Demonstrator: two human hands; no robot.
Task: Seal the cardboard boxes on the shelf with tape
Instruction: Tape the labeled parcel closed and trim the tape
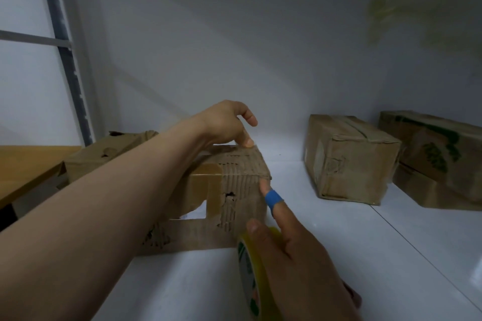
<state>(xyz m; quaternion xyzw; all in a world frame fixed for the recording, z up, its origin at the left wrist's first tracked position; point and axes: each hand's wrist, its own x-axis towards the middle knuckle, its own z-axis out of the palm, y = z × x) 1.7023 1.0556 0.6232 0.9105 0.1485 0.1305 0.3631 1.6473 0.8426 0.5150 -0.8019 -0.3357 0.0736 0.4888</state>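
A worn, torn cardboard box [234, 177] stands on the white shelf [339, 255] in front of me. My left hand [229, 125] reaches over it and presses its fingertips on the far top edge, holding nothing. My right hand [294, 250] grips a roll of yellowish clear tape [250, 268] at the box's near right corner. Its index finger, which wears a blue band, points along the box's right edge. Clear tape seems to run over the box's right side, though it is hard to make out.
Another battered box [104, 154] sits behind my left arm. A taped box [347, 159] and a green-printed box [438, 154] on a flattened one stand at the right. A grey shelf upright [65, 47] rises at the left, beside a wooden tabletop [26, 164].
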